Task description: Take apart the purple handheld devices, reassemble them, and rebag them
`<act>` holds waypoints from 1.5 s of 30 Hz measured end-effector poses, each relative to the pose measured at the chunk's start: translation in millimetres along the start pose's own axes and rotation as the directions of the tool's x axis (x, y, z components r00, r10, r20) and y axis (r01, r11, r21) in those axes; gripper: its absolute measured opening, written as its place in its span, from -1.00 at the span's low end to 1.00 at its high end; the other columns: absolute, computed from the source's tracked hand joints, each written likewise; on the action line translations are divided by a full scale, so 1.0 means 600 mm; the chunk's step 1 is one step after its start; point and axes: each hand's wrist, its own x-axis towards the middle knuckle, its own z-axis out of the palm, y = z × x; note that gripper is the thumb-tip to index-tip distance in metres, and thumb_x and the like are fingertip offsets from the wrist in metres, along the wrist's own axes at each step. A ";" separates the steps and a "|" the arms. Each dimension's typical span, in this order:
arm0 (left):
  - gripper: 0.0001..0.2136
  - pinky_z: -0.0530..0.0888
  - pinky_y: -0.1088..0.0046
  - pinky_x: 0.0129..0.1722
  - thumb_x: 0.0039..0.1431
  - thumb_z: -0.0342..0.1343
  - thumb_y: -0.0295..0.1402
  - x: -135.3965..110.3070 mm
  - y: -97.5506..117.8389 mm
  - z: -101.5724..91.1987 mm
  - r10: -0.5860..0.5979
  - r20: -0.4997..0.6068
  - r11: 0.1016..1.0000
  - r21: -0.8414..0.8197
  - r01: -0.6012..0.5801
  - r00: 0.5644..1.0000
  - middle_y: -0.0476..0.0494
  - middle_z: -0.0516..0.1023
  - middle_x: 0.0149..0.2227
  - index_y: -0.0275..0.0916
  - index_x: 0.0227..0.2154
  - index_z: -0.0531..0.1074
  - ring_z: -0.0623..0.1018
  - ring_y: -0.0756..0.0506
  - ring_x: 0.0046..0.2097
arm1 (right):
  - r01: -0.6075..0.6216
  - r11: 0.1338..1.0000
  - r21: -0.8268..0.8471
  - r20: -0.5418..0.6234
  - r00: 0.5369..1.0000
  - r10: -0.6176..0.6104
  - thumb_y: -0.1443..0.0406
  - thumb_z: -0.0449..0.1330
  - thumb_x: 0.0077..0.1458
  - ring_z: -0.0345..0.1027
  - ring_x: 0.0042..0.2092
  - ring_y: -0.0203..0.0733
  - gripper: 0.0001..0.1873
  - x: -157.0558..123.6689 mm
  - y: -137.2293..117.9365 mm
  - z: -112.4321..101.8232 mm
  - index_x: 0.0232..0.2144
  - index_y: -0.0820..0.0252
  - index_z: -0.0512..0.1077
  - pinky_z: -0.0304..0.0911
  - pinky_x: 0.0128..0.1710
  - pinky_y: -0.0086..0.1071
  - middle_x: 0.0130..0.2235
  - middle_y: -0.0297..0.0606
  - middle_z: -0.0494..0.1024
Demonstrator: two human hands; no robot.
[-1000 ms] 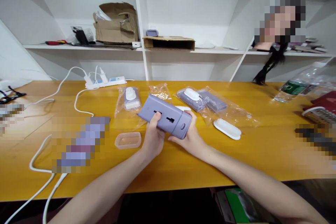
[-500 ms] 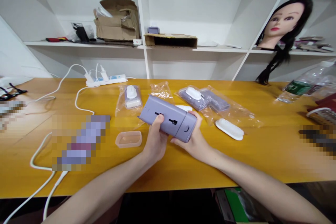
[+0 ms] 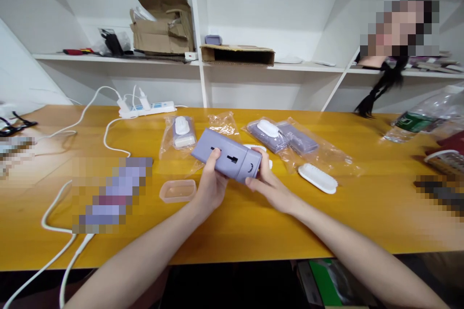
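Tilted above the table is a purple plastic case [image 3: 223, 160] with dark slots in its face and a separate end section. My left hand [image 3: 213, 184] wraps its left part, thumb on the face near one slot. My right hand [image 3: 267, 181] grips the end section [image 3: 250, 164], which bears a curved dark mark. Below and left lies a small translucent pinkish tray [image 3: 178, 191]. Behind the case, a white ribbed piece is partly hidden by my right hand. Another white oval ribbed piece [image 3: 318, 178] lies to the right.
Bagged purple cases with white pieces on top [image 3: 184, 133] [image 3: 268, 135] lie behind my hands. A white power strip [image 3: 148, 110] and cables run along the left, beside a blurred phone-like object [image 3: 114, 195]. A plastic bottle [image 3: 416, 118] stands right. White shelves hold a cardboard box [image 3: 163, 26].
The purple case has moved slightly left and turned in my hands. My right hand has shifted left with it, and its thumb now rests against the lower edge of the end section.
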 end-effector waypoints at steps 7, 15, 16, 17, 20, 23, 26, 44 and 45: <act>-0.68 0.45 0.44 -0.14 0.02 0.22 -0.21 0.006 0.010 -0.002 0.069 -0.002 0.997 0.043 -0.069 0.998 -0.04 0.61 -0.22 -0.20 -0.16 0.44 0.57 -0.06 -0.19 | -0.137 0.959 0.246 0.005 0.990 0.140 0.29 0.11 -0.02 0.44 -0.42 -0.28 -0.36 0.007 0.000 -0.002 0.11 -0.04 0.01 0.37 -0.32 -0.25 -0.11 -0.30 0.37; -0.63 0.44 0.47 -0.13 -0.09 0.31 -0.28 0.000 0.006 -0.001 0.199 -0.008 0.977 0.082 -0.197 0.980 -0.04 0.59 -0.21 -0.19 -0.16 0.45 0.56 -0.07 -0.15 | -0.159 0.958 0.239 -0.066 0.981 0.180 0.23 0.12 -0.07 0.40 -0.32 -0.25 -0.41 0.012 -0.010 -0.003 0.07 0.01 0.12 0.39 -0.31 -0.26 0.01 -0.24 0.30; -0.62 0.44 0.47 -0.12 -0.11 0.32 -0.29 -0.001 0.005 -0.002 0.212 -0.008 0.974 0.087 -0.210 0.977 -0.04 0.60 -0.23 -0.19 -0.17 0.45 0.56 -0.07 -0.16 | -0.150 0.961 0.231 -0.077 0.982 0.172 0.24 0.12 -0.07 0.38 -0.29 -0.23 -0.42 0.013 -0.008 -0.002 0.05 0.01 0.14 0.39 -0.32 -0.28 0.00 -0.25 0.30; -0.61 0.44 0.47 -0.12 -0.12 0.33 -0.30 -0.002 0.004 -0.002 0.221 -0.007 0.971 0.092 -0.220 0.975 -0.03 0.60 -0.24 -0.19 -0.16 0.45 0.57 -0.07 -0.16 | -0.139 0.965 0.223 -0.084 0.983 0.162 0.25 0.12 -0.07 0.36 -0.26 -0.22 -0.44 0.013 -0.007 -0.002 0.04 0.02 0.15 0.39 -0.32 -0.29 -0.02 -0.25 0.30; -0.60 0.44 0.48 -0.12 -0.13 0.34 -0.31 -0.005 0.002 -0.003 0.234 0.008 0.967 0.103 -0.234 0.972 -0.04 0.60 -0.23 -0.19 -0.16 0.45 0.57 -0.07 -0.16 | -0.097 0.979 0.177 -0.103 0.988 0.116 0.31 0.08 -0.06 0.31 -0.23 -0.21 -0.48 0.011 -0.001 -0.001 0.01 0.04 0.16 0.38 -0.31 -0.31 -0.10 -0.28 0.31; -0.57 0.44 0.49 -0.13 -0.13 0.34 -0.31 -0.011 -0.003 -0.004 0.262 0.041 0.958 0.113 -0.265 0.964 -0.03 0.59 -0.20 -0.17 -0.13 0.44 0.56 -0.06 -0.15 | -0.037 0.997 0.070 -0.139 0.989 0.047 0.37 0.03 -0.06 0.28 -0.22 -0.20 -0.50 0.009 0.003 0.001 -0.01 0.04 0.17 0.34 -0.26 -0.29 -0.16 -0.30 0.33; -0.52 0.45 0.47 -0.15 -0.13 0.34 -0.29 -0.016 -0.012 -0.007 0.313 0.069 0.938 0.132 -0.319 0.947 -0.04 0.58 -0.19 -0.15 -0.08 0.42 0.55 -0.07 -0.14 | 0.005 0.999 -0.047 -0.170 0.985 -0.013 0.41 -0.01 -0.07 0.25 -0.18 -0.18 -0.51 0.008 0.004 0.002 -0.02 0.06 0.17 0.28 -0.14 -0.24 -0.16 -0.29 0.34; -0.72 0.48 0.44 -0.09 0.16 0.12 -0.22 -0.015 0.004 0.008 0.036 -0.012 0.999 -0.001 -0.036 0.999 -0.09 0.61 -0.14 -0.21 -0.10 0.46 0.57 -0.07 -0.12 | -0.006 0.958 -0.286 -0.178 0.983 -0.047 0.22 0.41 -0.25 0.23 0.13 0.05 0.00 0.001 0.008 0.015 0.15 0.04 -0.08 0.20 0.08 -0.03 0.14 -0.08 0.24; -0.72 0.49 0.44 -0.10 0.17 0.11 -0.23 -0.018 0.002 0.009 0.020 -0.023 1.000 -0.009 -0.020 1.000 -0.09 0.61 -0.15 -0.21 -0.10 0.46 0.57 -0.07 -0.14 | -0.001 0.954 -0.298 -0.181 0.982 -0.056 0.21 0.39 -0.22 0.26 0.10 0.04 -0.04 0.001 0.010 0.017 0.13 0.05 -0.08 0.23 0.06 -0.04 0.12 -0.07 0.27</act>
